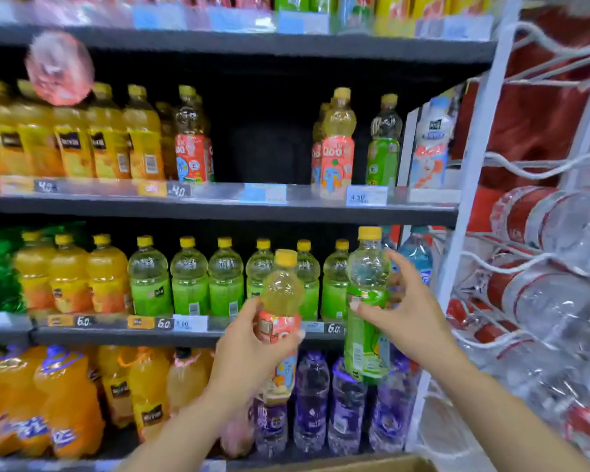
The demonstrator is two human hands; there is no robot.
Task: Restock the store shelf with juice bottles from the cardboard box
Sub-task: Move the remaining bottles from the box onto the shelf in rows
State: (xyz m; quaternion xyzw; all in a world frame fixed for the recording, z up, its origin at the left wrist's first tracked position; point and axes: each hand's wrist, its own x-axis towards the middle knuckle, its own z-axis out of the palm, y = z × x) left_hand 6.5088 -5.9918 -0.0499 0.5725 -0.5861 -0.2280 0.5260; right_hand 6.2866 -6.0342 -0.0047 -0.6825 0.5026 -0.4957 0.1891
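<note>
Up front of the drinks shelving, person's got 2 bottles raised at once. Left hand (249, 338) is wrapped round the waist of a pink-label bottle (280, 321), fingers curled on the label, cap up, bottle roughly upright w/ a slight lean. Right hand (399, 311) pinches the green-label bottle (367, 308) w/ thumb & fingertips on the upper label, other fingers spread loose behind it; bottle hangs upright, its base well below the grip. Looks like a light hold, prob. so it can be slid in base-first w/out the palm catching neighbours.

Both bottles are in mid-air, in front of the lower shelf's row of green bottles (225, 281), not yet on any shelf. Middle shelf (218, 207) has a wide dark gap (263, 144) btw. a pink-label bottle at left (191, 141) & another pink-label one at right (336, 144), w/ a single green-label bottle (384, 144) just beside that. My guess: pink goes into that gap, green next to its match further right, so like sits w/ like & labels face out.

Cardboard box (355, 466) shows only as a brown edge at the bottom; contents hidden. White wire rack (474, 165) w/ big water bottles (542, 226) stands close on the right, so the right elbow has little room. Frame's blurry, price tags mostly unreadable.

Task seems mid-way: still a lift needed to reach the gap.
</note>
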